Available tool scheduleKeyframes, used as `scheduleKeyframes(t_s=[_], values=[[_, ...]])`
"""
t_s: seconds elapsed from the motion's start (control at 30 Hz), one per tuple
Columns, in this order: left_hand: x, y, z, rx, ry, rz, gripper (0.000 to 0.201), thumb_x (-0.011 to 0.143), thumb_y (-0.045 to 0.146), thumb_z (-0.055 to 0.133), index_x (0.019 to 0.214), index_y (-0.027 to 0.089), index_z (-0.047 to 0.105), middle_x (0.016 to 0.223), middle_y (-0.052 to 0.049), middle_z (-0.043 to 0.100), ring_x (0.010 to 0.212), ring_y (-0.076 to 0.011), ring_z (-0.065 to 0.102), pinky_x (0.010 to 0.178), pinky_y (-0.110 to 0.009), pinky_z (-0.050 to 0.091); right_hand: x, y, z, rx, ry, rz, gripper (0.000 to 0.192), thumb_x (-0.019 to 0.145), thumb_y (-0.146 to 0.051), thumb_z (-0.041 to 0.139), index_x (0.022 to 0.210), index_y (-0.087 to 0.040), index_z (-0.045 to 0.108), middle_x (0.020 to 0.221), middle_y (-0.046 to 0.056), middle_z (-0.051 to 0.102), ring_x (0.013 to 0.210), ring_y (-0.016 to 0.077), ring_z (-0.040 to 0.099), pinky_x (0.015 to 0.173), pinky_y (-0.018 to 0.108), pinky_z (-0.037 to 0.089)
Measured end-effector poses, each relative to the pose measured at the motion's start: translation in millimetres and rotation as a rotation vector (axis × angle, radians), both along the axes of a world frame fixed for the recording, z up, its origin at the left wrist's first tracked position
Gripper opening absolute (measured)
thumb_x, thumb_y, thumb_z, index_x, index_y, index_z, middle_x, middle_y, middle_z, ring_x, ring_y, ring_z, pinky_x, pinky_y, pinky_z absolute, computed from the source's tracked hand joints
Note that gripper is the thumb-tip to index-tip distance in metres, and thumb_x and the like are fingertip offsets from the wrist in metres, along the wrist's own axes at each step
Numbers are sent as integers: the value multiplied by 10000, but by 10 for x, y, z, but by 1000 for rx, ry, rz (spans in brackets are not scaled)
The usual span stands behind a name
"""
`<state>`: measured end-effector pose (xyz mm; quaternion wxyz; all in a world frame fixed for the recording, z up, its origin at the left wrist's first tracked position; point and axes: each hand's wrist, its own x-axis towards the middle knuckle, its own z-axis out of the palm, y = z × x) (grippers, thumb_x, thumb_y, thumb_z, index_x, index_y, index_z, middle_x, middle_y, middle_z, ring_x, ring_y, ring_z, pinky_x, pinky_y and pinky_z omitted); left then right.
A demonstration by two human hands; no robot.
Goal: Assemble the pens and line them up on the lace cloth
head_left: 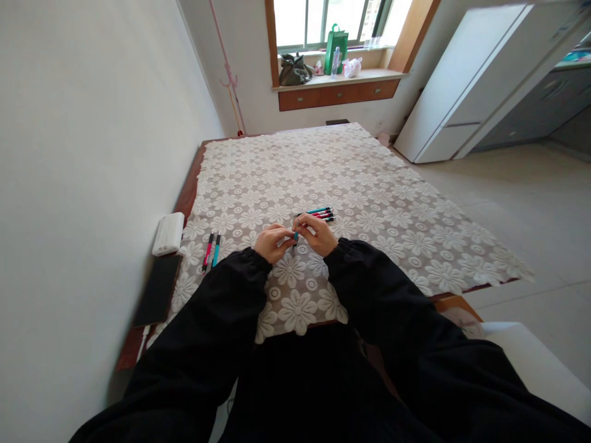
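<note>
Over the near middle of the table, both hands meet at a teal pen [296,236] with dark ends. My left hand [275,241] pinches it from the left, fingers closed about its lower part. From the right, my right hand [316,232] is closed at its upper end, thumb and fingertips together. Just beyond the right hand lies a small row of teal and red pens [323,213], partly covered by that hand. Off to the left, a red pen [207,253] and another teal pen [216,250] lie side by side on the cloth.
A floral lace tablecloth [295,166] covers the table. At its left edge, by the wall, are a white power bank [168,234] and a black phone [157,290] with a white cable [143,342]. A white chair [530,351] stands at the lower right, a fridge [462,86] farther back.
</note>
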<state>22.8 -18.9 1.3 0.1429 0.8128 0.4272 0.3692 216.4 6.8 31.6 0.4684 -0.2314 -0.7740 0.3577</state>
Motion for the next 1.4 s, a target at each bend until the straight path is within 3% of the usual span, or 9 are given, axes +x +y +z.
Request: scheduleKeyframes(t_s=[0.37, 1.07, 1.4], values=[[-6, 9, -19, -11, 45, 15, 167, 876, 343, 633, 918, 223, 742, 899, -47, 746, 913, -209, 662, 865, -355, 516, -17, 8, -15, -38, 2, 35, 197, 959, -356, 528, 849, -201, 577, 800, 16, 608, 712, 151, 551, 685, 300, 446], [1, 13, 8, -51, 61, 32, 159, 871, 330, 643, 926, 214, 736, 898, -43, 752, 917, -216, 663, 876, -355, 509, -7, 64, -98, -165, -3, 20, 269, 948, -459, 541, 844, -211, 559, 790, 8, 610, 759, 155, 565, 753, 304, 479], [11, -4, 26, -69, 19, 47, 162, 862, 341, 654, 919, 218, 743, 893, -41, 753, 921, -216, 660, 869, -356, 516, -7, 51, -104, -146, 26, 0, 257, 934, -451, 568, 838, -213, 563, 782, 7, 618, 773, 165, 596, 769, 325, 495]])
